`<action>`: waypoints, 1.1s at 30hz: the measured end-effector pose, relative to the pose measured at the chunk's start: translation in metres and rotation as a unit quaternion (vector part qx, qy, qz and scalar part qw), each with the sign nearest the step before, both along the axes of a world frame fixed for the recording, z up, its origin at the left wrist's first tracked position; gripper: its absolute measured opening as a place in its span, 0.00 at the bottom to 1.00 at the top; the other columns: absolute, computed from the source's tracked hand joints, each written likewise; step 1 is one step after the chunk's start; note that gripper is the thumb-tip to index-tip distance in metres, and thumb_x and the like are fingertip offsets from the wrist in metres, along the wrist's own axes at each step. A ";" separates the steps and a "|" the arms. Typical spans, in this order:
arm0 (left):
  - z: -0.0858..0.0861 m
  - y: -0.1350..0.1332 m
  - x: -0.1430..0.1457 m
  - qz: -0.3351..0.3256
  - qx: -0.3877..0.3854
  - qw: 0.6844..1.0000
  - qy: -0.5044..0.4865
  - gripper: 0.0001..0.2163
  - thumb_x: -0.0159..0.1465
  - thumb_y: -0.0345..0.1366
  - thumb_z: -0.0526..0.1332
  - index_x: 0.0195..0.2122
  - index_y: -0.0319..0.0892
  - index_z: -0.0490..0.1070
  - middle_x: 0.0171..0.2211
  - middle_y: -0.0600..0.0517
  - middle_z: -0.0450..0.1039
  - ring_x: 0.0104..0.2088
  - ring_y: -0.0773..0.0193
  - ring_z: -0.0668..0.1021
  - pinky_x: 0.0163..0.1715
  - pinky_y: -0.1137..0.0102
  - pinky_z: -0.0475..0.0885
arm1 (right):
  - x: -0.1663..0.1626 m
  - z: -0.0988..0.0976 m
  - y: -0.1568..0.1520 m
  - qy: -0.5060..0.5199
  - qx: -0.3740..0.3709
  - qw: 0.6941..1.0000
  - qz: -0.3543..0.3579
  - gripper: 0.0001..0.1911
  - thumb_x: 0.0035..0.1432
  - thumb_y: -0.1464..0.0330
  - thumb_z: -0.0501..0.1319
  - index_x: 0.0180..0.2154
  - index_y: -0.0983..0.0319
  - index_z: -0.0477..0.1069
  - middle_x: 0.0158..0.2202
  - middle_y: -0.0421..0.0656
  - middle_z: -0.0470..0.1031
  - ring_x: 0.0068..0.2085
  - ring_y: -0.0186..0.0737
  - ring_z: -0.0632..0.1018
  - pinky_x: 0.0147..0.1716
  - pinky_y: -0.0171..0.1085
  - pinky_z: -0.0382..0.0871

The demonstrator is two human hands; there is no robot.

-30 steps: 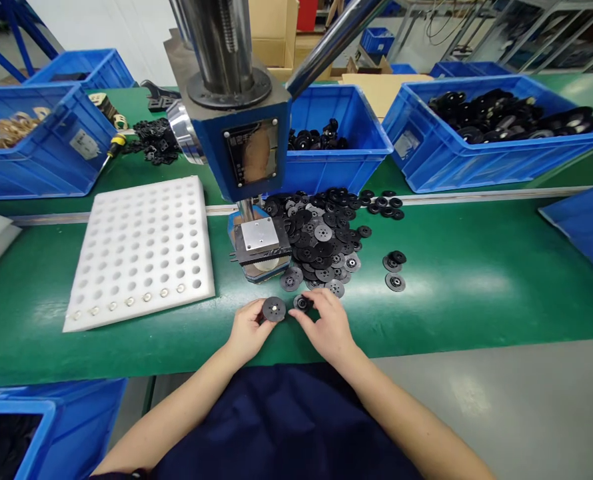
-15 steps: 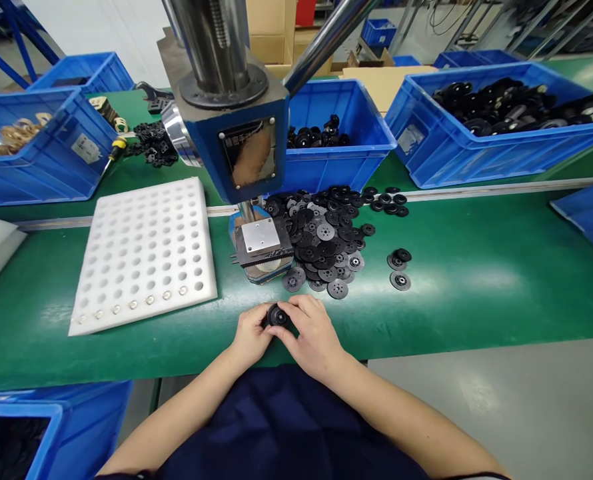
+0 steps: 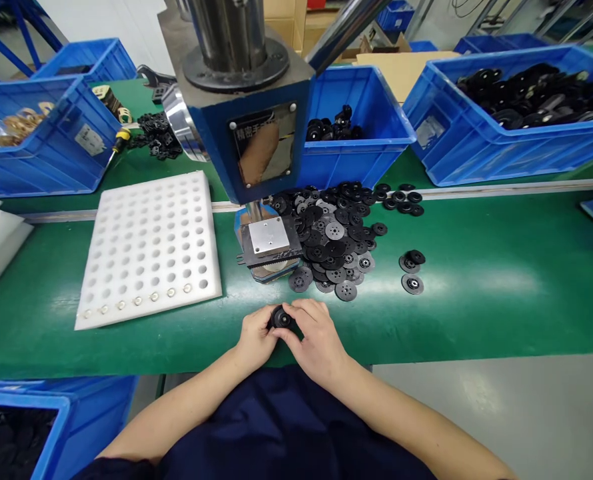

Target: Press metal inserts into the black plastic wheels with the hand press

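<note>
Between my two hands, near the front edge of the bench, is a round black plastic part (image 3: 281, 318) with a raised hub facing up. My left hand (image 3: 257, 335) is closed on its left side. The fingers and thumb of my right hand (image 3: 316, 337) grip it from the right. Just beyond my hands stands a hand press (image 3: 264, 120) with a metal block (image 3: 268, 236) on its base. A heap of black discs (image 3: 334, 231) lies to the right of the press base, and a few separate discs (image 3: 412, 285) lie farther right.
To the left lies a white foam tray (image 3: 149, 247) with rows of holes, its front row holding small metal pieces. Blue bins (image 3: 356, 163) of black parts line the back. A screwdriver (image 3: 120, 141) rests by the left blue bin (image 3: 41, 167). Another bin (image 3: 96, 427) stands below the bench.
The camera view has shifted slightly, so the press looks larger. Both hands keep the same hold on the black part, which appears slightly turned.
</note>
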State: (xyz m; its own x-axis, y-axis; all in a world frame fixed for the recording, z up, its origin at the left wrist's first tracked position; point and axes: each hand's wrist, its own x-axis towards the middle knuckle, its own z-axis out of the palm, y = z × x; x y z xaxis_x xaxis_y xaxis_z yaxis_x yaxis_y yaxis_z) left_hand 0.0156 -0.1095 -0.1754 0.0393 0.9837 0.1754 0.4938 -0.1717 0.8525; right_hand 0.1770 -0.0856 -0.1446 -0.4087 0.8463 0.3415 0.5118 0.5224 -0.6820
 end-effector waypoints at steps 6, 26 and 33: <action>-0.001 0.001 -0.001 -0.008 0.014 1.000 0.020 0.09 0.60 0.29 0.58 0.40 0.41 0.75 0.31 0.49 0.80 0.30 0.62 0.80 0.33 0.69 0.75 | 0.001 -0.005 0.001 0.016 0.007 1.000 -0.001 0.16 0.64 0.61 0.62 0.49 0.63 0.72 0.40 0.48 0.75 0.42 0.43 0.75 0.42 0.43 0.71; 0.107 0.024 -0.046 0.110 0.017 0.991 -0.070 0.15 0.56 0.40 0.71 0.42 0.42 0.73 0.34 0.51 0.76 0.31 0.65 0.77 0.33 0.71 0.72 | 0.043 -0.050 0.015 0.108 -0.019 0.993 -0.040 0.16 0.63 0.74 0.48 0.42 0.62 0.73 0.33 0.45 0.76 0.35 0.39 0.78 0.35 0.38 0.76; 0.182 0.097 -0.030 0.113 0.145 0.983 0.024 0.11 0.51 0.42 0.72 0.29 0.41 0.77 0.31 0.52 0.76 0.30 0.65 0.74 0.32 0.70 0.71 | 0.040 -0.058 0.014 0.094 0.003 0.995 -0.033 0.16 0.57 0.79 0.49 0.40 0.61 0.72 0.34 0.44 0.76 0.35 0.39 0.78 0.34 0.38 0.76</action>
